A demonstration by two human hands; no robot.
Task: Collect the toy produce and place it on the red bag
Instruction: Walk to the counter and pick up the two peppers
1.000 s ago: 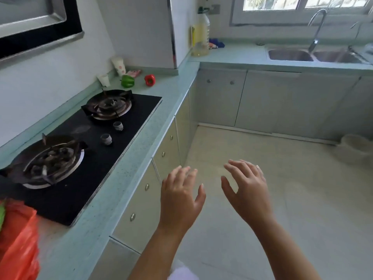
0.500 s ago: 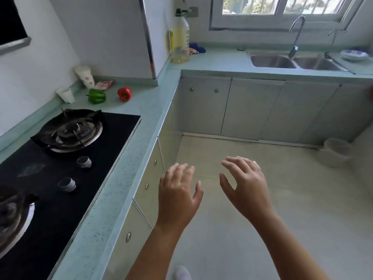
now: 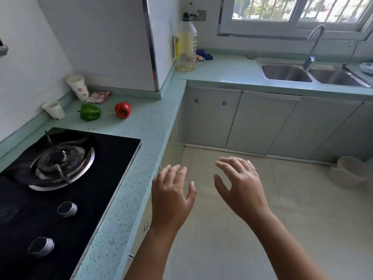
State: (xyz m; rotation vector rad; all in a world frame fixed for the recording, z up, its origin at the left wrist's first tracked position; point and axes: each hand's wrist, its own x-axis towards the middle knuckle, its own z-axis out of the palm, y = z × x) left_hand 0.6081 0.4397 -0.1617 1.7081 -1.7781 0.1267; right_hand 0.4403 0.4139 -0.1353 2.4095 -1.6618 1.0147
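Observation:
A green toy pepper (image 3: 90,111) and a red toy pepper (image 3: 122,109) lie side by side on the pale green counter (image 3: 141,122), beyond the black gas hob. My left hand (image 3: 171,197) hovers over the floor by the counter's front edge, fingers apart and holding nothing. My right hand (image 3: 241,188) hangs beside it to the right, also spread and empty. Both hands are well short of the peppers. The red bag is out of view.
The hob (image 3: 60,188) with a burner and two knobs fills the left. Two paper cups (image 3: 77,89) and a small packet stand behind the peppers. An oil bottle (image 3: 186,47) stands at the counter corner. A double sink (image 3: 308,74) is at right, a pale bucket (image 3: 351,171) on the floor.
The view has moved forward along the counter, so the peppers look nearer and larger. The red bag has dropped out of sight at lower left. Both hands stay open in front of me.

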